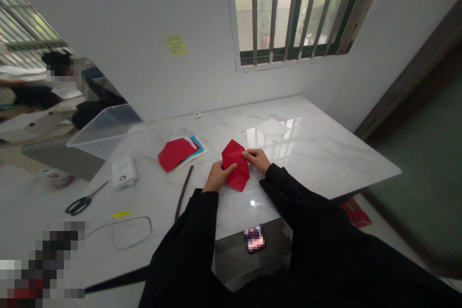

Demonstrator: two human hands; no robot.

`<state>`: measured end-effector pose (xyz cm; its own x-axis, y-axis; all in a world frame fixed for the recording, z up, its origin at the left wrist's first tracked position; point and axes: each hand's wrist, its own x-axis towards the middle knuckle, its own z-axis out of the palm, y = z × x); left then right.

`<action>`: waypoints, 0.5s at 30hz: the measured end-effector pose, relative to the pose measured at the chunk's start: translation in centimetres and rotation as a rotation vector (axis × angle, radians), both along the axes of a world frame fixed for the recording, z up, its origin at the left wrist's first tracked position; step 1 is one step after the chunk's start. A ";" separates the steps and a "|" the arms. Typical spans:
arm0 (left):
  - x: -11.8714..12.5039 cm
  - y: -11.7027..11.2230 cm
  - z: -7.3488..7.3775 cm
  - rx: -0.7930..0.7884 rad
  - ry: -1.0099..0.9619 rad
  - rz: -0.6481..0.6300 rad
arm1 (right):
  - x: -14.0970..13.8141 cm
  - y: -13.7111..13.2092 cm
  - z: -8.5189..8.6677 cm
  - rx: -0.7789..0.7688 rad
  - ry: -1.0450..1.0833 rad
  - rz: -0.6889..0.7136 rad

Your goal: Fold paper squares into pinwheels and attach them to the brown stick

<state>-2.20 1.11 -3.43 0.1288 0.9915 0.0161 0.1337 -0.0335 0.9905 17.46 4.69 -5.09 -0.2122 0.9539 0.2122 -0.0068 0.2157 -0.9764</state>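
Both hands hold one piece of folded red paper (236, 156) over the near part of the marble-patterned table (317, 154). My left hand (217, 175) grips its lower left side, thumb pressed on the front and fingers behind. At the upper right edge, my right hand (258, 160) pinches the paper between thumb and fingers. The sheet shows creases and angled corners. To the left of my hands lies another red folded piece (176, 153), on top of blue and whitish sheets. A dark brown strip (184, 192) rests beside my left forearm.
A white sheet (273, 129) and tiny bits lie toward the back right. On the left are black-handled scissors (81, 204), a white device (123, 172) with a cable, and a clear plastic bin (104, 127). A yellow note (176, 45) is on the wall. Another person sits far left.
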 end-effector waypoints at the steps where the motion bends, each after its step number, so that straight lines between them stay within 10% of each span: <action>1: 0.0 0.0 0.0 0.002 -0.001 -0.004 | 0.0 0.0 0.1 0.004 -0.001 -0.007; 15: 0.0 0.0 0.2 0.003 -0.039 0.058 | -0.1 -0.1 -0.3 0.077 -0.110 -0.014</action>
